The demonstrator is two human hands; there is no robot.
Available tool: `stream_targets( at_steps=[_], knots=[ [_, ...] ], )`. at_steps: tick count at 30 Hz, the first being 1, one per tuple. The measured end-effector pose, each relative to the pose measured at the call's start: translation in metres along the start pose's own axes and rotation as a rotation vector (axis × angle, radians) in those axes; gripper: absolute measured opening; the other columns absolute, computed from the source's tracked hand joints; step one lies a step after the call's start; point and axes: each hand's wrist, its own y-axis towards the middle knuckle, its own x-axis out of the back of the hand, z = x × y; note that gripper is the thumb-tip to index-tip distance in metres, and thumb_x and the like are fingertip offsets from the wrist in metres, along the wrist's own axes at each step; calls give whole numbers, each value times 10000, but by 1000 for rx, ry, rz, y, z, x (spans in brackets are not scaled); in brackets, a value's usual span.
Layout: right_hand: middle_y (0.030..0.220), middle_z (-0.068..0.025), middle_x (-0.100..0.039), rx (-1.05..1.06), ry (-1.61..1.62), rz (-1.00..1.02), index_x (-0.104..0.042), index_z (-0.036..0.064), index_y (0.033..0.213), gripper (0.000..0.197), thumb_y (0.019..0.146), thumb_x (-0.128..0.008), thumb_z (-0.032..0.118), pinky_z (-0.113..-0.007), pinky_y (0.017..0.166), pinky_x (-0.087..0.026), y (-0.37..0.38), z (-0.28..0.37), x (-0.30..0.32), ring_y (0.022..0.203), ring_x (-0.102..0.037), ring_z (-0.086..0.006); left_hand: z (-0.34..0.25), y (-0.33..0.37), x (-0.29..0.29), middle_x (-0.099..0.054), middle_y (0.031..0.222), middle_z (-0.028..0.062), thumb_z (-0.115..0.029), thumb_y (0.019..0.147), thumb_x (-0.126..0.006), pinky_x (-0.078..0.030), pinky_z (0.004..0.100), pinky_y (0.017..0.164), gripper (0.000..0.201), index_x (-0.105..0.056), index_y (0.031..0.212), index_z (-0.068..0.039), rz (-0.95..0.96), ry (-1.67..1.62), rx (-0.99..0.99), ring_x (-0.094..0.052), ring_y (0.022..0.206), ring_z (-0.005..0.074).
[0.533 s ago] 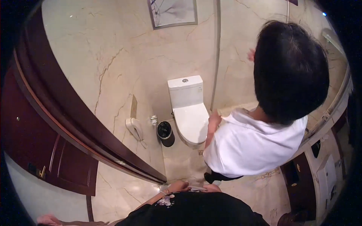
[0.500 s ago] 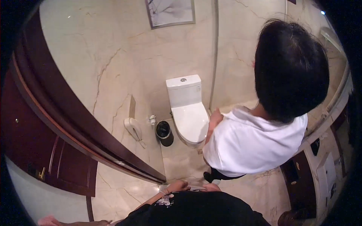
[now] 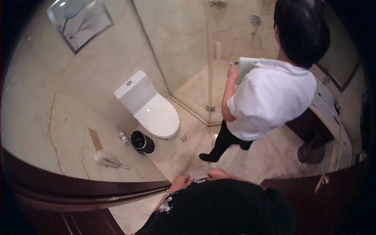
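Observation:
Close in front of my dark top, my left hand [image 3: 181, 183] is closed on one end of a thin whitish cloth-like piece [image 3: 199, 177]. The other end is in my right hand [image 3: 217, 174], whose fingers are also closed. This piece is stretched between the two hands; it is too small to tell whether it is cloth, paper or plastic. Ahead to the right stands another person [image 3: 270, 100] in a white shirt and dark trousers. A pale flat thing [image 3: 246, 69] is by that person's hand [image 3: 233, 72], partly hidden by the shirt.
A white toilet [image 3: 158, 115] with its lid down stands ahead left, beside a black bin [image 3: 141, 141]. On the left wall hangs a white telephone [image 3: 106, 158]. A glass shower partition [image 3: 208, 62] rises behind. Dark door frame [image 3: 98, 190] at lower left; washbasin counter [image 3: 333, 113] at right.
My view has turned right, so the toilet and bin sit further left. The other person has stepped away toward the shower, with the pale flat thing now showing. My hands still hold the whitish piece.

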Motion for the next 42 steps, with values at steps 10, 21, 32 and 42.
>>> stream_targets(
  at_steps=[10, 21, 32, 42],
  knots=[
    [674, -180, -546, -232, 108, -253, -524, 44, 728, 281, 719, -511, 324, -438, 583, -418, -45, -34, -21, 663, -546, -354, -27, 61, -11, -535, 674, 174, -317, 777, -511, -394, 407, 577, 301, -514, 730, -20, 230, 144, -265, -531, 668, 335],
    [734, -186, -559, -294, 213, -348, -554, 54, 798, 284, 722, -501, 323, -432, 633, -420, -93, -98, 12, 738, -546, -350, -98, 130, -39, -546, 694, 190, -340, 788, -480, -396, 420, 594, 332, -518, 741, -14, 344, 215, -372, -534, 680, 350],
    [783, -167, -575, -271, 198, -442, -579, 91, 883, 273, 713, -505, 292, -416, 669, -424, -128, -157, 41, 765, -545, -340, -151, 173, -71, -547, 690, 187, -350, 782, -484, -404, 412, 592, 332, -515, 725, -24, 288, 263, -410, -536, 676, 344],
    [842, -153, -585, -296, 299, -326, -582, 121, 920, 302, 728, -498, 338, -408, 690, -436, -121, -164, 47, 796, -558, -323, -143, 181, -70, -536, 688, 180, -357, 795, -480, -402, 415, 579, 332, -514, 759, -29, 290, 263, -502, -522, 643, 344]
  ],
)
